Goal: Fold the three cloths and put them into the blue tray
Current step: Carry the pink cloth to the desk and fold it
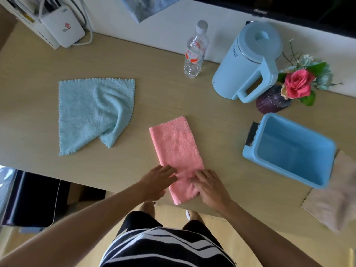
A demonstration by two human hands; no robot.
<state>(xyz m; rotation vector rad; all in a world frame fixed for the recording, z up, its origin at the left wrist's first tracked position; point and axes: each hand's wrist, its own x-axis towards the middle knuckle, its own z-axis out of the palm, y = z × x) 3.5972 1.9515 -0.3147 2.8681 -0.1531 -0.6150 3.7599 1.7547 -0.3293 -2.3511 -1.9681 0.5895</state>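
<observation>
A pink cloth (177, 149), folded into a long strip, lies in the middle of the wooden table and reaches to the near edge. My left hand (157, 181) rests on its near left side, fingers spread. My right hand (209, 186) presses on its near right side; I cannot tell whether its fingers pinch the fabric. A light blue cloth (90, 110) lies unfolded and rumpled at the left. A beige cloth (331, 197) lies at the right edge, partly under the blue tray (248, 153), which holds nothing.
At the back of the table stand a clear water bottle (194, 53), a light blue kettle (248, 60) and a purple vase with flowers (273, 101). A white box with cables (59, 26) sits at the back left. The table's near edge (77, 182) runs just below my hands.
</observation>
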